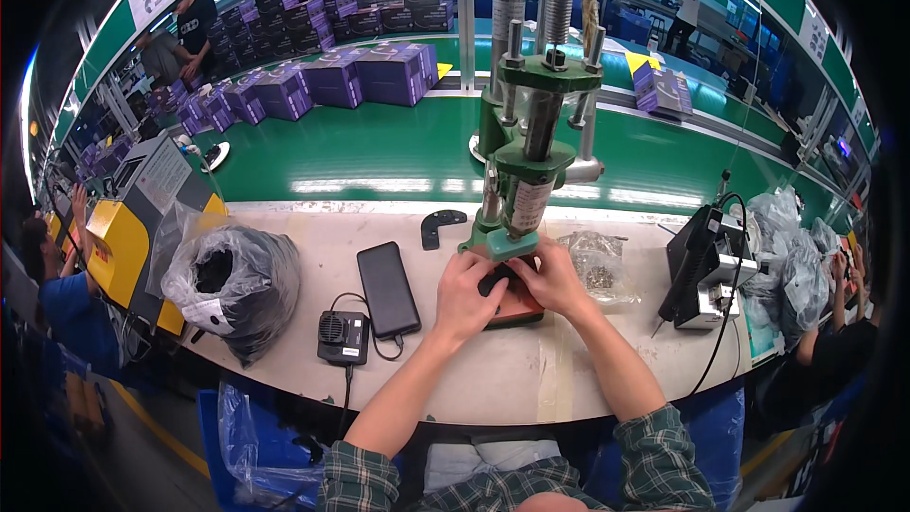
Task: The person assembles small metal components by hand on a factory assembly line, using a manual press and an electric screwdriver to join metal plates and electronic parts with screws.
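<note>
A green hand-lever press (538, 161) with a red ball knob stands before me, its teal pressing block (513, 246) low over a red base plate (518, 306). Both my hands are at that base, under the block. My left hand (468, 296) has its fingers bent round the left side of a small black part (495, 279). From the right, my right hand (552, 277) grips the same part with bent fingers. Most of the part is hidden by my fingers and the block, so its kind does not show. A curved black piece (442, 226) lies left of the press.
Left of my arms lie a black power bank (388, 288) and a small cabled device (342, 337). A plastic-lined bag (233, 284) stands farther left. Right are a bag of small screws (599, 267) and an electric screwdriver beside its black stand (695, 256). Behind runs a green conveyor (379, 166) with purple boxes.
</note>
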A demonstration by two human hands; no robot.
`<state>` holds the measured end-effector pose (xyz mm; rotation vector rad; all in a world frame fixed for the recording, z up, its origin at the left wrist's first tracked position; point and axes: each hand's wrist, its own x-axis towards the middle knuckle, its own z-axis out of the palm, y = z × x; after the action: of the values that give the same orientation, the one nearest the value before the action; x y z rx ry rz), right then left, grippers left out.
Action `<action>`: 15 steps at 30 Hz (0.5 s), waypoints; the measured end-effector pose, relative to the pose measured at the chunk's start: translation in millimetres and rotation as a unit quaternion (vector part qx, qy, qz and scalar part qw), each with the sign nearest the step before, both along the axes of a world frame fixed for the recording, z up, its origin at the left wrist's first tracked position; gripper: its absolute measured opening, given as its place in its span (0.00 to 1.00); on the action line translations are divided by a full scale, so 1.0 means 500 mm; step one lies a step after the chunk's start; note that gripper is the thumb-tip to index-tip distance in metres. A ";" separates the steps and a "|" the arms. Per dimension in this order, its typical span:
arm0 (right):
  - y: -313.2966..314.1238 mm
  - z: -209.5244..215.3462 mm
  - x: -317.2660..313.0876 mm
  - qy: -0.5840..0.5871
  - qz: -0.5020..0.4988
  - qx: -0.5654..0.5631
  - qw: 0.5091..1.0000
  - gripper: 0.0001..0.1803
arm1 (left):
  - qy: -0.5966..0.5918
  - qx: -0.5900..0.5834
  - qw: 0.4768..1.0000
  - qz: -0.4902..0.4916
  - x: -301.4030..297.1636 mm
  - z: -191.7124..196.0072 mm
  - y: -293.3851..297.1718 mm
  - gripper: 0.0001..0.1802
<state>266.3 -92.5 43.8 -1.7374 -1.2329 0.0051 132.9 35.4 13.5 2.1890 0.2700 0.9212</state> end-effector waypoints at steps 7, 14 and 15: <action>-0.007 -0.005 0.009 0.013 0.021 -0.024 0.999 0.11 | 0.030 -0.022 0.999 -0.005 0.001 0.009 0.005 0.16; -0.009 -0.002 0.004 -0.017 0.011 -0.052 0.998 0.10 | 0.036 -0.031 0.999 -0.011 0.001 0.008 0.004 0.17; -0.009 0.001 0.002 -0.016 0.012 -0.052 0.998 0.10 | 0.039 -0.030 0.999 -0.012 0.001 0.009 0.004 0.17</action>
<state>267.3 -96.8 44.1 -1.8193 -1.2972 0.0567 133.2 37.4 17.8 2.1700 0.3053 0.8062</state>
